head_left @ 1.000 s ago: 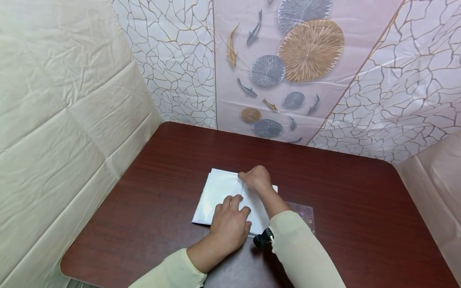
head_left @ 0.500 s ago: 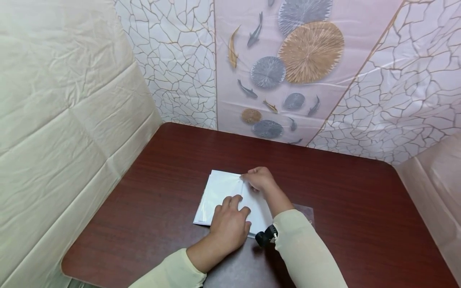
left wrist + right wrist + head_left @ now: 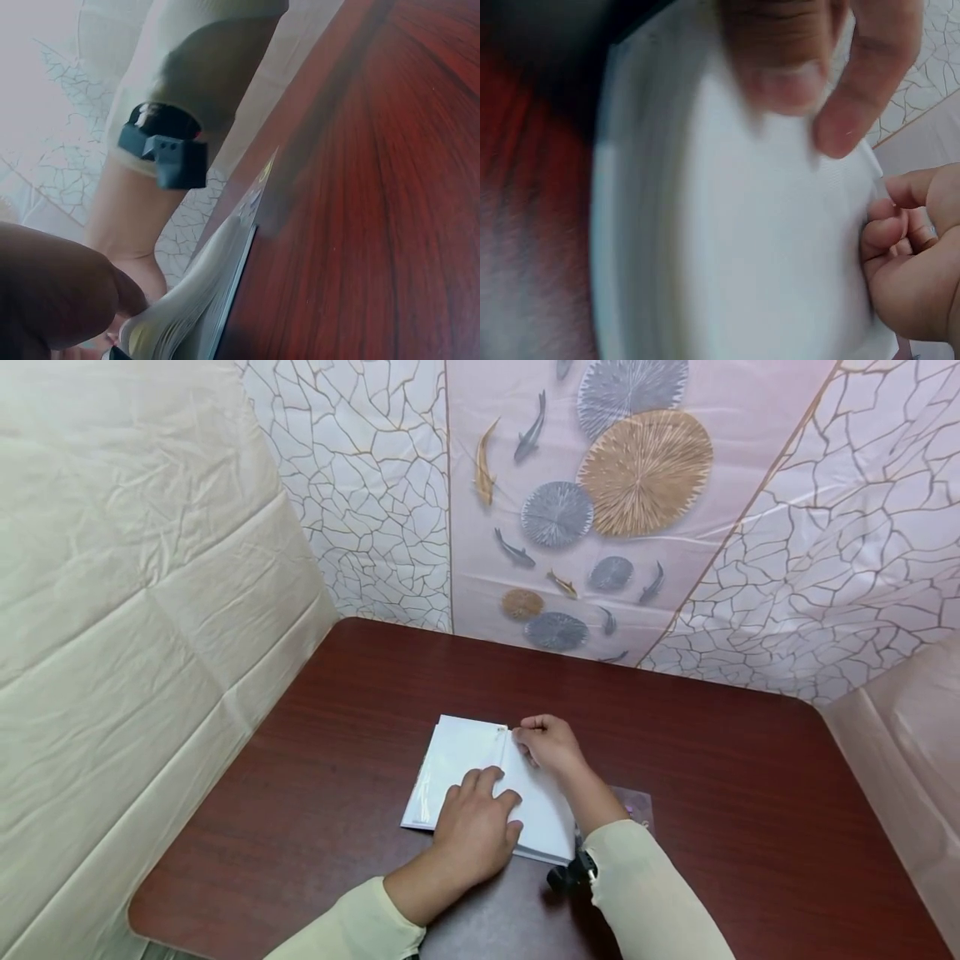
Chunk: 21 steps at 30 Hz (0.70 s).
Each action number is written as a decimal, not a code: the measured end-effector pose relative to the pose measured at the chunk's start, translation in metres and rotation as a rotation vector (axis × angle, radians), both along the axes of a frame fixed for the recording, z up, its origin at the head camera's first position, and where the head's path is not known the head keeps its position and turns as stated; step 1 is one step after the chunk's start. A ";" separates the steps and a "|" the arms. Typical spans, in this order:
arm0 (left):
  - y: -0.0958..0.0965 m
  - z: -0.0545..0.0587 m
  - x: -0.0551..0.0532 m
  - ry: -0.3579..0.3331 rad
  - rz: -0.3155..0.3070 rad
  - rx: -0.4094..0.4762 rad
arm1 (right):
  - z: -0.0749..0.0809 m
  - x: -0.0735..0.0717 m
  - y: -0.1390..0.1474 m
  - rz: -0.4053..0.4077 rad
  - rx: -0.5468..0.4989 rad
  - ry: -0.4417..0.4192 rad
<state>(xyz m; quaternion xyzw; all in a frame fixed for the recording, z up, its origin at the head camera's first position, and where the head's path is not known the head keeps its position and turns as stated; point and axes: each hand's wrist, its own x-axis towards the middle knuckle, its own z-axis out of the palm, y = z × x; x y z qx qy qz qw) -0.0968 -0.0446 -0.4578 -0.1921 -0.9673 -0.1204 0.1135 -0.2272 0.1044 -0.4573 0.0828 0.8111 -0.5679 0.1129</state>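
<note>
A book (image 3: 543, 810) with blank white pages lies spread open on the table. My left hand (image 3: 474, 827) rests on it near the gutter, fingers spread and relaxed. At the top of the gutter, my right hand (image 3: 551, 745) hovers close over the right page with loosely bent fingers. The right wrist view has a gap between its thumb and finger, nothing visible there. A tiny reddish sticker-like mark (image 3: 501, 728) shows at the gutter's top end. In the left wrist view the page edges (image 3: 187, 307) fan slightly above the cover.
A clear plastic sheet (image 3: 636, 802) with small coloured spots lies right of the book, partly behind the right forearm. A black wrist camera (image 3: 572, 870) is strapped at the right cuff. The dark red table (image 3: 337, 760) meets patterned cloth walls (image 3: 375, 485).
My right hand has moved right and slightly down from the gutter's top, uncovering the small mark. The right forearm has shifted right too, showing more of the page. My left hand stays put.
</note>
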 end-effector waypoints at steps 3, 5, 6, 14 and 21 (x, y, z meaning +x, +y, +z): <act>-0.002 0.000 0.000 0.005 -0.011 0.016 | -0.004 0.004 0.002 -0.006 -0.008 0.049; -0.003 0.000 0.000 0.008 -0.013 0.031 | -0.005 0.008 0.003 -0.015 -0.012 0.085; -0.004 0.000 0.000 0.009 -0.015 0.040 | -0.005 0.010 0.004 -0.020 -0.014 0.102; -0.009 0.002 0.000 0.032 -0.013 0.089 | -0.003 0.024 0.012 -0.014 0.078 0.253; -0.013 0.001 0.000 0.039 -0.012 0.124 | -0.001 0.039 0.021 0.063 0.190 0.305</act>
